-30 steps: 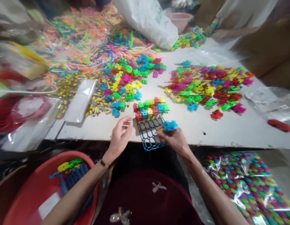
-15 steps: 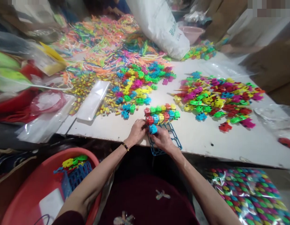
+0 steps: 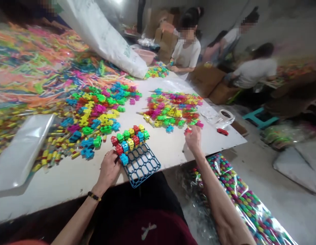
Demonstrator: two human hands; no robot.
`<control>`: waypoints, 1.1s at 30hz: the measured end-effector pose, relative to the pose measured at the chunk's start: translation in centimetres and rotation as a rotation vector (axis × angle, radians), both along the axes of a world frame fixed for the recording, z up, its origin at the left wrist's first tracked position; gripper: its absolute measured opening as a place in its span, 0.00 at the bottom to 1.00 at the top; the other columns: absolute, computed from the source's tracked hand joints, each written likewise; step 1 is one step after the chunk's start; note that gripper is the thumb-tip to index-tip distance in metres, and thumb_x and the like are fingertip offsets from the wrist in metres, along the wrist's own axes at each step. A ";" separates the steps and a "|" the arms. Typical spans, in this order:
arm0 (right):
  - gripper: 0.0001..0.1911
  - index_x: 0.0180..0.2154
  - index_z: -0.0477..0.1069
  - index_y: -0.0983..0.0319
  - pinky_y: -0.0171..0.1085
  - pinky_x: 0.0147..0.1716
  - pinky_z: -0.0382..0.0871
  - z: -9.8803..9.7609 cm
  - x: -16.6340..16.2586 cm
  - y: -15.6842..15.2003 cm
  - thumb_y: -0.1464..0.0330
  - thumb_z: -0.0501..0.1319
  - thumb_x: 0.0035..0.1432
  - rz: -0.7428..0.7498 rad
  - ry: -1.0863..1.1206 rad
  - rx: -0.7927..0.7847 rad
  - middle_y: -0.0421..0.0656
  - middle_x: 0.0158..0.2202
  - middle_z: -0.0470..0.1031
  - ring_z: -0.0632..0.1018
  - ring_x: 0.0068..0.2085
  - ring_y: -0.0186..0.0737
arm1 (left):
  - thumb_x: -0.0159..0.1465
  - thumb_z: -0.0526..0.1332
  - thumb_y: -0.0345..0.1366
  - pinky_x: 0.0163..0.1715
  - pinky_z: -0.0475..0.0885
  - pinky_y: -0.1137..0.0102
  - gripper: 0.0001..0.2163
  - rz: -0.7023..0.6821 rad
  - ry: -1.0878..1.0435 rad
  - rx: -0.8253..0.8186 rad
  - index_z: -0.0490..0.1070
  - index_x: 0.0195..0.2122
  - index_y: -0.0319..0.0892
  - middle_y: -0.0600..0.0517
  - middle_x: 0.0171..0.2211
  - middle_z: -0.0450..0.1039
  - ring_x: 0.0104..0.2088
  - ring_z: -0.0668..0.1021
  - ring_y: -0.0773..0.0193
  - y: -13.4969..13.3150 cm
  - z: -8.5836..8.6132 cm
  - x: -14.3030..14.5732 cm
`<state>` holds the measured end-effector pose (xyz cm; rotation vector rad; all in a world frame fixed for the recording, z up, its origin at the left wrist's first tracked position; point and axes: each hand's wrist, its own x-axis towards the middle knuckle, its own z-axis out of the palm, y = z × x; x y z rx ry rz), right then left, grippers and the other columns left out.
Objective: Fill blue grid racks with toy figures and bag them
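Our left hand [image 3: 109, 170] grasps the blue plastic lattice rack [image 3: 140, 167]; bumping its overhang could tip it. Our right hand's [image 3: 193, 140] grip we cannot tell.

rack [image 3: 140, 166]: on the table [image 3: 58, 187], poking over the near edge
plastic sleeve [image 3: 22, 153]: way left
tape roll [image 3: 227, 119]: far right
sack [image 3: 106, 37]: out back

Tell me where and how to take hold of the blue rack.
Best pinch the near rim of the rack, coming from the wearer's side, probably thumb above and fingers below. That rim is a thin, bare bar, and its near corner seems to jut past the edge of the table. The far rows carry toys; the left hand is at the left side.
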<state>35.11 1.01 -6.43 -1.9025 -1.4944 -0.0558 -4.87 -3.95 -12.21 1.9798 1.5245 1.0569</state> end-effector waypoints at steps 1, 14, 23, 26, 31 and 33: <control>0.24 0.51 0.75 0.66 0.49 0.51 0.67 0.1 2.0 0.5 0.75 0.53 0.53 -0.042 -0.077 -0.099 0.56 0.48 0.75 0.73 0.50 0.52 | 0.63 0.57 0.35 0.52 0.71 0.52 0.07 -0.001 -0.010 -0.009 0.71 0.29 0.47 0.47 0.36 0.75 0.49 0.75 0.48 0.2 0.1 0.1; 0.17 0.50 0.75 0.60 0.38 0.32 0.64 -0.2 -3.8 -0.2 0.63 0.57 0.63 0.253 -0.403 -0.553 0.51 0.46 0.74 0.77 0.36 0.43 | 0.73 0.50 0.38 0.52 0.74 0.61 0.13 0.237 -0.080 0.051 0.73 0.47 0.42 0.45 0.46 0.78 0.48 0.79 0.57 -2.9 4.3 -1.6; 0.11 0.36 0.77 0.61 0.37 0.32 0.59 -0.1 -6.4 -0.1 0.62 0.59 0.64 0.376 -0.379 -0.514 0.49 0.39 0.77 0.76 0.37 0.43 | 0.76 0.49 0.39 0.71 0.49 0.46 0.22 -0.227 0.241 0.278 0.59 0.69 0.48 0.47 0.72 0.57 0.75 0.48 0.51 -1.2 10.0 2.2; 0.14 0.29 0.72 0.61 0.37 0.31 0.58 0.3 -6.9 -0.4 0.60 0.59 0.63 0.405 -0.181 -0.523 0.45 0.30 0.74 0.73 0.32 0.40 | 0.75 0.51 0.41 0.71 0.45 0.43 0.23 -0.274 0.418 0.230 0.58 0.70 0.45 0.47 0.73 0.54 0.75 0.48 0.47 -0.5 9.7 2.5; 0.13 0.30 0.65 0.58 0.35 0.26 0.62 0.4 -9.0 -3.9 0.56 0.63 0.54 0.557 0.406 -0.438 0.36 0.23 0.67 0.68 0.25 0.35 | 0.75 0.49 0.40 0.71 0.43 0.46 0.23 -0.298 0.504 0.209 0.57 0.71 0.45 0.48 0.73 0.54 0.74 0.51 0.48 -0.1 9.4 2.2; 0.14 0.34 0.67 0.59 0.36 0.24 0.65 0.0 -11.1 -5.7 0.56 0.63 0.53 0.676 0.692 -0.516 0.36 0.23 0.69 0.69 0.24 0.36 | 0.76 0.48 0.40 0.71 0.41 0.46 0.23 -0.315 0.509 0.202 0.55 0.71 0.45 0.49 0.73 0.54 0.74 0.50 0.50 -0.1 9.4 2.0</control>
